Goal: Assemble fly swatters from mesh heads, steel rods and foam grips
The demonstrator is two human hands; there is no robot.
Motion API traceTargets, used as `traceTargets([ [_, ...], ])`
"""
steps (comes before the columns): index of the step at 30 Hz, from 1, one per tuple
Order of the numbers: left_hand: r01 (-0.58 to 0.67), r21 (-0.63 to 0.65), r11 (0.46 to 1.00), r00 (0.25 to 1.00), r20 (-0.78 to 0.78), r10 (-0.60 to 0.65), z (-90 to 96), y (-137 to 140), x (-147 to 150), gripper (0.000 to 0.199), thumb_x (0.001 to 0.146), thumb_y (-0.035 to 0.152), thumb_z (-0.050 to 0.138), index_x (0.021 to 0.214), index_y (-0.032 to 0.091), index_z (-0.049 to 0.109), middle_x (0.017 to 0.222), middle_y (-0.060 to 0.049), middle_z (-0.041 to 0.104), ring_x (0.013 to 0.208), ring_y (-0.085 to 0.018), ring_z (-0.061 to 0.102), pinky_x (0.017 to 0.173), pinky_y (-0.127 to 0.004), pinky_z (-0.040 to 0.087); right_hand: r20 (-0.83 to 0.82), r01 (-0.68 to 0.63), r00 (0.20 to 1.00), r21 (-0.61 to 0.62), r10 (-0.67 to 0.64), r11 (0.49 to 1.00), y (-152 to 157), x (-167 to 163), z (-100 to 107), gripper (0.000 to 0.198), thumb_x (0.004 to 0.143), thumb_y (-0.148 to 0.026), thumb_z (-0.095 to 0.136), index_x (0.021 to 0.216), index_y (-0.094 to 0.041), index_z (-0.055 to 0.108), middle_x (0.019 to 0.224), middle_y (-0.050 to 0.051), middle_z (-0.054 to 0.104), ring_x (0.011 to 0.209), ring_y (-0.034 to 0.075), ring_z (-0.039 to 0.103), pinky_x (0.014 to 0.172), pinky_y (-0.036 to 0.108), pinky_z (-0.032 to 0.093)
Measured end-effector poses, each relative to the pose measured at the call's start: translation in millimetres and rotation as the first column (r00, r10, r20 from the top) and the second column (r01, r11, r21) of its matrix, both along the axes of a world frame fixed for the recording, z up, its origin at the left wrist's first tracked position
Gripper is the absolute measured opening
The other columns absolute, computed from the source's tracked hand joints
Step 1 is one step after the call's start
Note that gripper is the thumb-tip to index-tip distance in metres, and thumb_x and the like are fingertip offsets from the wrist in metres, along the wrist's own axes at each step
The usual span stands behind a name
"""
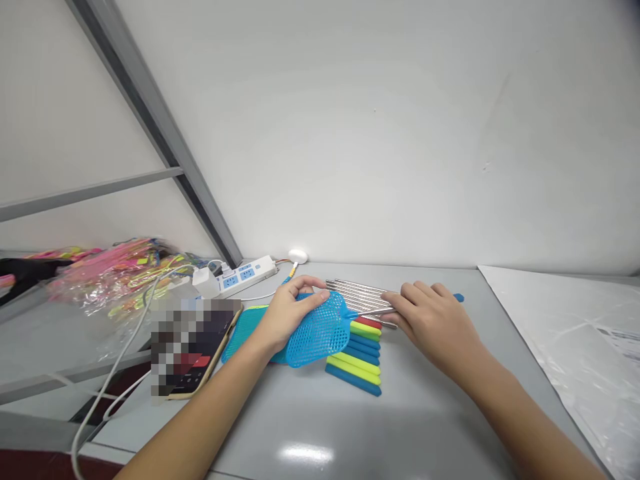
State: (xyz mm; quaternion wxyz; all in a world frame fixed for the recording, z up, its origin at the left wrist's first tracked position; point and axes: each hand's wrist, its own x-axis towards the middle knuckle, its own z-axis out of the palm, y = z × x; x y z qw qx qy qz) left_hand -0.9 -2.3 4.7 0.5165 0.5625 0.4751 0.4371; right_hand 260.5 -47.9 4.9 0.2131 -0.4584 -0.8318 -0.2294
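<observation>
A blue fly swatter is held between my two hands. The fingers of my left hand are closed on the upper edge of its mesh head. My right hand is wrapped round the metal rod, and a blue tip sticks out beyond it. Under and behind the swatter lie several silver metal rods side by side. Below them is a row of blue, yellow-green and red handles, partly covered by the swatter head. More mesh swatter heads are stacked behind my left wrist.
A phone, partly pixelated, lies at the left. Behind it are a power strip with cables and a round white device. Plastic-wrapped colourful items are further left. White sheeting covers the right side; a white wall stands behind.
</observation>
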Motion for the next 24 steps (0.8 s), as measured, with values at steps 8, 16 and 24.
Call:
traceTargets([
  [8, 0.108, -0.298, 0.949, 0.699, 0.701, 0.14, 15.0, 0, 1, 0.046, 0.084, 0.059, 0.055, 0.096, 0.016, 0.068, 0.09, -0.007, 0.073, 0.088, -0.025, 0.069, 0.084, -0.041, 0.054, -0.127, 0.044, 0.991, -0.028, -0.048, 0.999, -1, -12, -6, 0.026, 0.1, -0.026, 0.038, 0.095, -0.019, 0.063, 0.075, 0.003, 0.054, 0.068, 0.017, 0.045, 0.06, 0.029, 0.025],
  [16, 0.275, -0.253, 0.927, 0.899, 0.409, -0.155, 17.2, -4, -17, 0.032, 0.077, 0.034, 0.072, 0.104, 0.018, 0.069, 0.102, -0.01, 0.074, 0.09, -0.027, 0.07, 0.082, -0.041, 0.056, -0.175, 0.032, 0.984, 0.002, -0.031, 0.999, -1, -10, -8, 0.026, 0.1, -0.027, 0.041, 0.089, -0.02, 0.064, 0.072, 0.002, 0.051, 0.063, 0.014, 0.039, 0.058, 0.028, 0.025],
  [24, 0.266, -0.084, 0.96, 0.964, 0.035, -0.264, 15.3, -12, -11, 0.036, 0.074, 0.033, 0.076, 0.107, 0.019, 0.069, 0.115, -0.01, 0.07, 0.098, -0.025, 0.068, 0.087, -0.041, 0.054, -0.05, -0.047, 0.998, -0.009, 0.047, 0.999, -1, -3, -10, 0.02, 0.097, -0.021, 0.044, 0.086, -0.02, 0.061, 0.07, 0.001, 0.055, 0.062, 0.013, 0.044, 0.052, 0.028, 0.02],
])
